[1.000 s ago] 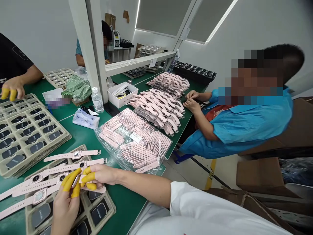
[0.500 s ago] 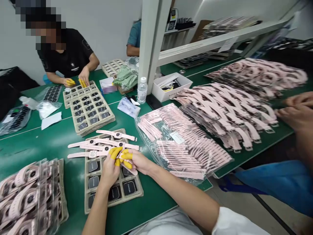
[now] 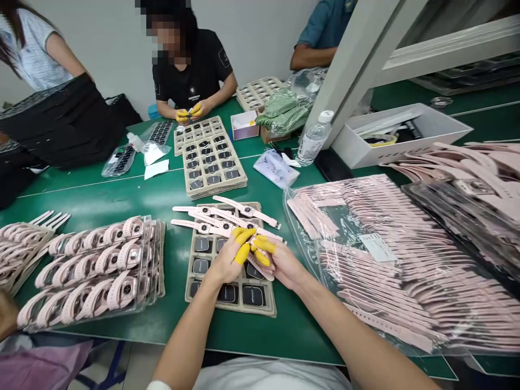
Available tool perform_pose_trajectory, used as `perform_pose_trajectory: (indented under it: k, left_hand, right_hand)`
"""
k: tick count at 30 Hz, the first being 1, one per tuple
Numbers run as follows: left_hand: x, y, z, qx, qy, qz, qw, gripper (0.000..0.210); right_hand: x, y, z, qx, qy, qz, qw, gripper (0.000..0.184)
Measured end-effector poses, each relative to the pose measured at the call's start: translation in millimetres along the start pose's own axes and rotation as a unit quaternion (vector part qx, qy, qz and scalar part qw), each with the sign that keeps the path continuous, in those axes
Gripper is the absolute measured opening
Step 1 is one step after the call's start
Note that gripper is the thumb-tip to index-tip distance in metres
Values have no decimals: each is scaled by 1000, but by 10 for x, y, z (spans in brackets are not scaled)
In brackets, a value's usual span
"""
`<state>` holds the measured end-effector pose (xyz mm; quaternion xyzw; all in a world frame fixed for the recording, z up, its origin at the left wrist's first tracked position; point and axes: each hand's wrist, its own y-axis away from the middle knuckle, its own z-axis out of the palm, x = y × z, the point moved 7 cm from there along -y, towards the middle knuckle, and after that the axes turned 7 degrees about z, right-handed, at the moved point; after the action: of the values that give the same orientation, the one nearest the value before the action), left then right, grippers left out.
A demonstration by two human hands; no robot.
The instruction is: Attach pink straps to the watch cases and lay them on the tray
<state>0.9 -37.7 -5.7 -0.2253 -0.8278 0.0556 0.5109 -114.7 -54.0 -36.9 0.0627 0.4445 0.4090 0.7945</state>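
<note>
Head view: right hand (image 3: 284,264) pinches strap (image 3: 261,267), meeting left hand (image 3: 229,260), whose grip is unclear; tray (image 3: 240,298) beneath, bag (image 3: 368,273) at three o'clock, bottle (image 3: 314,138) at one.

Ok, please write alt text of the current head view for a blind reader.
A person's left hand and right hand, in yellow finger covers, hold a pink strap over a tray of dark square pieces on a green table. Bagged pink straps lie at right, pink watches at left.

One capped clear bottle (image 3: 312,144), right of a pale packet (image 3: 277,169); one open white box (image 3: 422,145), farther right; green bagged bundle (image 3: 284,112), far side of bench (image 3: 101,200).
</note>
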Motion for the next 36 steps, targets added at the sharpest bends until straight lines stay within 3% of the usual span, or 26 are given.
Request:
perform_pose_trajectory:
  k: [6,10,18,25,28,32,36]
  left_hand:
    - [61,-36,-9,-3,-19,15,1000,42]
    - [63,-33,12,-20,-35,10,999,43]
    - [4,-3,54,-61,-147,26,987,44]
    - [82,-28,9,-56,-74,19,995,43]
    - [71,-18,20,-52,-91,15,994,44]
    - [48,-10,74,-78,-161,18,984,45]
    - [52,-29,56,-67,-113,3,991,42]
  right_hand:
    - [-68,57,-13,3,49,30,998,44]
    - [-68,65,-31,3,19,45,999,44]
    - [-47,52,-60,39,59,54,996,39]
    - [-82,69,-49,19,71,40,997,33]
    - [-63,68,-56,20,39,39,998,33]
    - [-28,61,-96,37,70,49,996,33]
    - [-35,65,-69,26,83,51,995,41]
